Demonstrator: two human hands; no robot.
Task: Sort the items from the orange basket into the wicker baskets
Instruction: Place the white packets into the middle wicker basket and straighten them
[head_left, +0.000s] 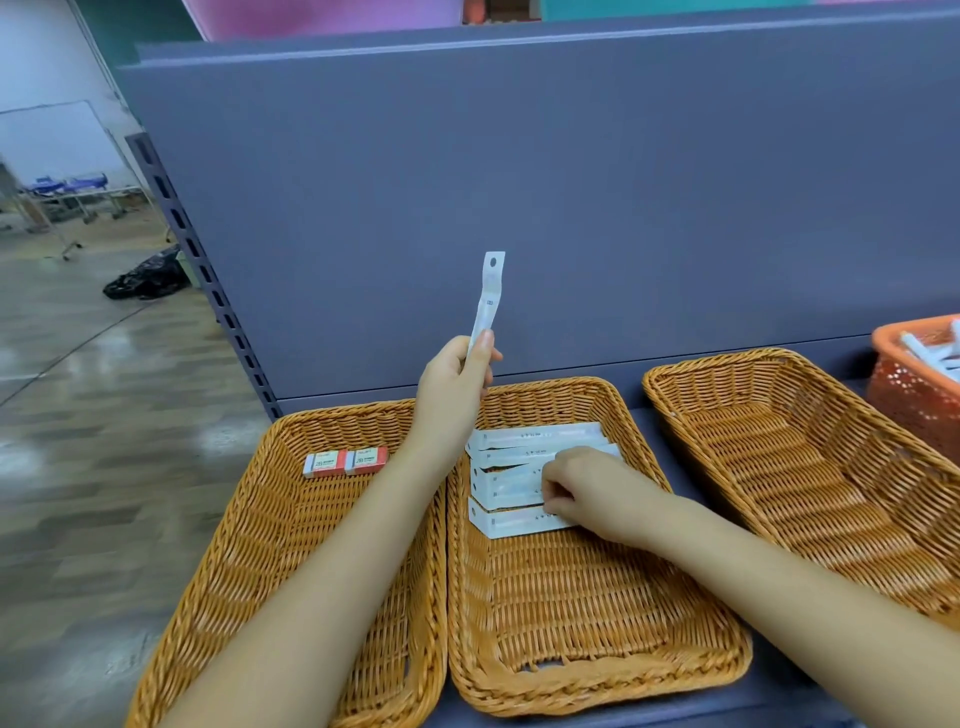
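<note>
White slim hang-tab packet (488, 296) pinched upright in my left hand (452, 387), above middle wicker basket (597, 613) | right hand (587, 491) fingers gripping boxed packets (519, 478) inside | orange basket (914, 384) at shelf's right edge

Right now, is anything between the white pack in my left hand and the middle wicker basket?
Only the right hand, resting on the white boxes in the middle wicker basket; the slim white pack in the left hand hangs above it.

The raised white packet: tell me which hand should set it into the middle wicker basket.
Left. The left hand already grips the white packet above the middle wicker basket, while the right hand rests on the white boxes there.
</note>
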